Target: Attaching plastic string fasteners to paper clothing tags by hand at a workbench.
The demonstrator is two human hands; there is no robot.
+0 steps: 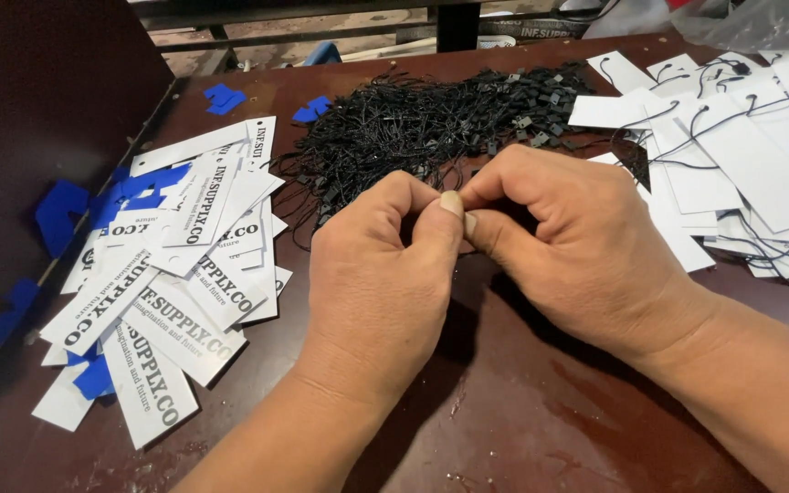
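Note:
My left hand [385,274] and my right hand [568,246] meet fingertip to fingertip over the dark red-brown table [504,411], with fingers curled and thumbs pressed together. Whatever they pinch is hidden between the fingers. Just beyond them lies a big tangle of black string loops with small plastic locks [431,119]. A loose pile of white printed card tags [175,274] lies to the left of my left hand. To the right of my right hand is a heap of white tags with black strings threaded through them [732,155].
Blue card pieces [221,97] lie scattered at the far left, among and under the printed tags. A dark upright panel [38,119] borders the table's left side. Clear plastic wrap [760,23] sits at the far right corner.

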